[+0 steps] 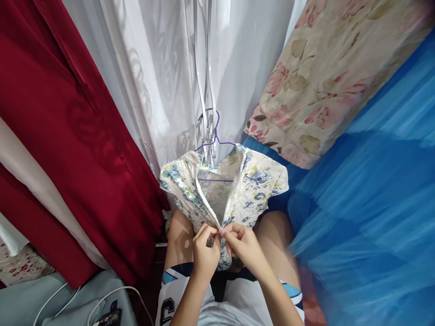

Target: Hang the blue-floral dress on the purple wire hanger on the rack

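Observation:
A white floral dress [256, 179] with blue and yellow flowers hangs on a purple hanger [216, 131] in front of me. Its zippered opening is spread in a V that narrows down to my fingers. My left hand [207, 246] pinches the dress fabric at the left edge, by the bottom of the V. Right beside it, my right hand [243, 244] is closed at the same spot, thumb and finger pressed together on what looks like the zipper. The pull tab itself is hidden by the fingertips. Below the hands, the lower part of the dress falls between my knees.
White straps [200, 77] hang down to the hanger before a white curtain [156, 68]. Red fabric [98, 131] hangs at left, a floral cloth [306, 86] and blue tulle [377, 203] at right. A white cable [117, 290] and a dark device [110, 318] lie on a grey-blue surface at lower left.

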Motion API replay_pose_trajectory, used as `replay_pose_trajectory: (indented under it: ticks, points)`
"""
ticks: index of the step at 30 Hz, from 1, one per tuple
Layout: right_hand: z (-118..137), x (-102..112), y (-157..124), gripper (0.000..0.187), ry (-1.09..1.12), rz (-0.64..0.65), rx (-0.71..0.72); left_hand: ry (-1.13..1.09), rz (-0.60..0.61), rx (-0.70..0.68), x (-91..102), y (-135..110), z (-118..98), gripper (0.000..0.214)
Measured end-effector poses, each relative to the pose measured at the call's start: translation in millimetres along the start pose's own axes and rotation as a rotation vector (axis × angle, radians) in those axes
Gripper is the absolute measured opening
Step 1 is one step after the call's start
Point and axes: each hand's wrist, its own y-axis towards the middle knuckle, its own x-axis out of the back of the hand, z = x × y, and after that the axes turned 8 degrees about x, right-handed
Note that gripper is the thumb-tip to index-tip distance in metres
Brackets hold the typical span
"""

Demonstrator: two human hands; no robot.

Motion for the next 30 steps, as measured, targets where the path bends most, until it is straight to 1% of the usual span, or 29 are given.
replay_pose_trajectory:
  ticks: [2,5,8,11,13,16,18,19,21,22,24,26,28,30]
  points:
    - [19.1,1.9,13.9,0.037,0.063,-0.062,0.008,0.009,-0.001,-0.003,-3.2,-0.5,0.8,0.021]
    - [60.1,4.6,50.2,0.041,0.142,-0.108,0.133,0.012,-0.007,-0.02,-9.1,0.7,2.6,0.018]
    - [103.2,6.0,92.5,0.035,0.19,-0.159,0.245,0.001,-0.001,-0.032,-14.1,4.3,5.2,0.017]
    - [133.4,5.8,122.3,0.031,0.232,-0.144,0.272,-0.013,0.036,-0.017,-21.0,5.2,11.8,0.018]
    - [142.7,5.2,130.5,0.029,0.253,-0.155,0.3,-0.006,0.07,0.001,-27.6,1.4,20.0,0.019]
    - [141.6,3.2,127.8,0.029,0.211,-0.204,0.348,0.009,0.086,0.039,-35.1,-8.8,34.5,0.018]
    - [134.5,1.3,119.7,0.029,0.162,-0.195,0.351,0.005,0.114,0.057,-33.0,-11.4,39.5,0.012]
    - [130.5,0.4,114.9,0.029,0.139,-0.182,0.351,-0.001,0.129,0.06,-28.9,-9.0,38.6,0.008]
    - [124.1,-0.7,104.9,0.029,0.096,-0.163,0.354,-0.024,0.108,0.047,-15.3,6.4,28.0,0.008]
    - [122.5,-0.6,100.3,0.029,0.08,-0.159,0.357,-0.038,0.067,0.027,-6.4,19.4,17.9,0.012]
    - [123.3,0.7,92.0,0.029,0.073,-0.156,0.368,-0.062,-0.026,-0.059,12.5,53.4,-10.6,0.022]
    - [127.8,3.5,86.0,0.029,0.08,-0.146,0.388,-0.085,-0.09,-0.188,28.5,90.6,-44.6,0.032]
    - [131.7,6.9,83.9,0.029,0.071,-0.123,0.419,-0.065,-0.068,-0.303,37.2,122.1,-75.9,0.038]
    - [129.7,10.3,87.8,0.028,0.048,-0.105,0.459,0.025,0.001,-0.354,37.8,142.0,-98.7,0.027]
